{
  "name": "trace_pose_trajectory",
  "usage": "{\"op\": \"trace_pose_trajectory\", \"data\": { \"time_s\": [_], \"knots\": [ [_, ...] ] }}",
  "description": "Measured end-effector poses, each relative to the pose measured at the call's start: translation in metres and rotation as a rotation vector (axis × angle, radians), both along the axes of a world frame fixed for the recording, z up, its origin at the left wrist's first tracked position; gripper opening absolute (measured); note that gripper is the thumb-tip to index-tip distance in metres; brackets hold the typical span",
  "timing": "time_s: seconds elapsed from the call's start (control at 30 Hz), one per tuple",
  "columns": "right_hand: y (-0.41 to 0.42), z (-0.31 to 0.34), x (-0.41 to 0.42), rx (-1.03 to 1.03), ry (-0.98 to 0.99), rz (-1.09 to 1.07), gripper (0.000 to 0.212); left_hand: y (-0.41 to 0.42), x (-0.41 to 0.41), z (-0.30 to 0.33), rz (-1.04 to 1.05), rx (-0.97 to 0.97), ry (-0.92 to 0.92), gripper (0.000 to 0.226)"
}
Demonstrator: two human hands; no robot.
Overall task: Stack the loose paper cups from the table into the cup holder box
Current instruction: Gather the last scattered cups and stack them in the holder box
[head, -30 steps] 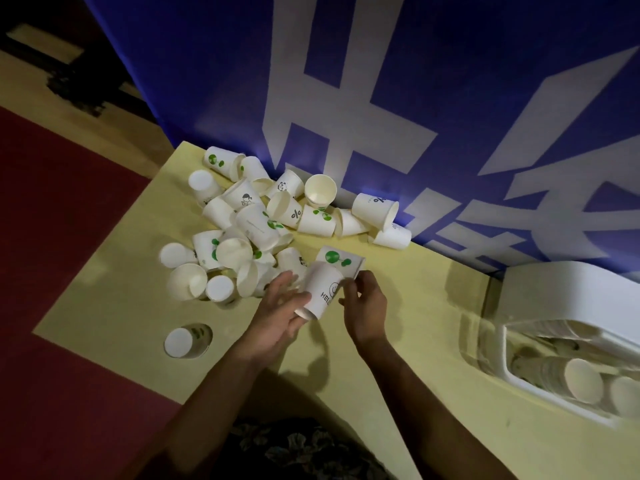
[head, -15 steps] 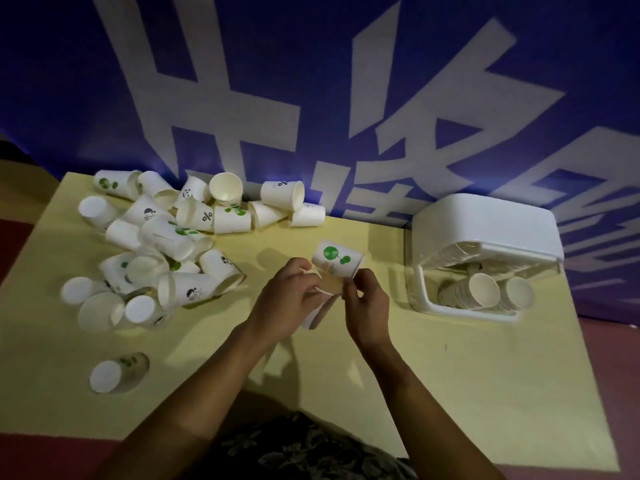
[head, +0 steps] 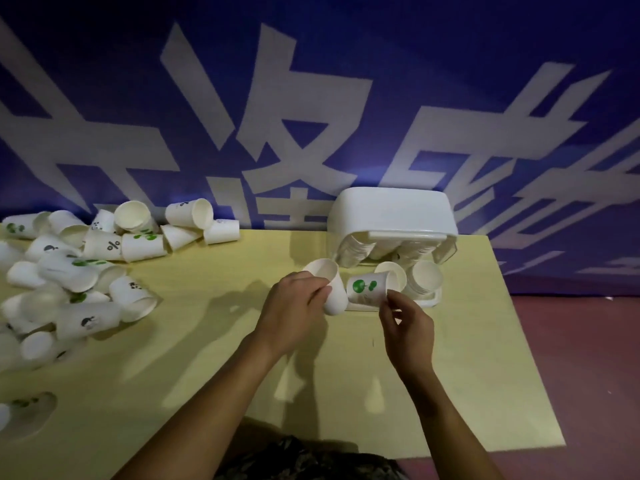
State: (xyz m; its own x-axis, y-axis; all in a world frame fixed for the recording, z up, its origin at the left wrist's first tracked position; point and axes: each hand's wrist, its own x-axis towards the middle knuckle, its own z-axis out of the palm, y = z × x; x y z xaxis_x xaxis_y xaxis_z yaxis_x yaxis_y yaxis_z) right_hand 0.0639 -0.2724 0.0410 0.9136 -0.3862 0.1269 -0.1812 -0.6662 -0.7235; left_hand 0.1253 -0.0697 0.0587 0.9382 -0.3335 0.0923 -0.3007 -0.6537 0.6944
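My left hand (head: 294, 308) grips a plain white paper cup (head: 329, 284), mouth tilted up and away. My right hand (head: 407, 323) pinches a cup with green dots (head: 367, 287) by its base, its mouth pointing at the white cup holder box (head: 391, 216). Both cups hover just in front of the box's open front, where stacks of cups (head: 424, 278) lie on their sides. A heap of loose paper cups (head: 90, 261) covers the table's far left.
The yellow table (head: 214, 358) ends at a right edge near the box, with red floor (head: 588, 375) beyond. A blue banner with white characters (head: 311, 116) hangs right behind the table. One cup (head: 24, 407) lies alone at the front left.
Both hands have carried their cups rightward from the table's middle to the box's open front. The view has turned right, so the pile now sits at the far left.
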Motion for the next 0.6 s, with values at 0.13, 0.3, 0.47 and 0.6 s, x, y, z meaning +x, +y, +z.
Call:
{"op": "trace_pose_trajectory", "data": {
  "time_s": [0.13,0.3,0.47,0.6],
  "knots": [
    [-0.06,-0.005,0.001,-0.027,-0.058,-0.031,0.017,-0.06,0.001,0.002,-0.009,0.03,0.009,0.031],
    [-0.115,0.005,0.012,-0.194,-0.127,0.019,0.018,-0.122,0.003,0.003,-0.018,0.094,0.022,0.025],
    [-0.155,-0.001,0.028,-0.346,0.014,0.151,0.019,-0.16,0.008,-0.009,-0.087,0.223,0.06,0.024],
    [-0.166,-0.02,0.04,-0.434,0.125,0.256,0.025,-0.174,0.016,-0.024,-0.093,0.391,0.139,0.025]
  ]
}}
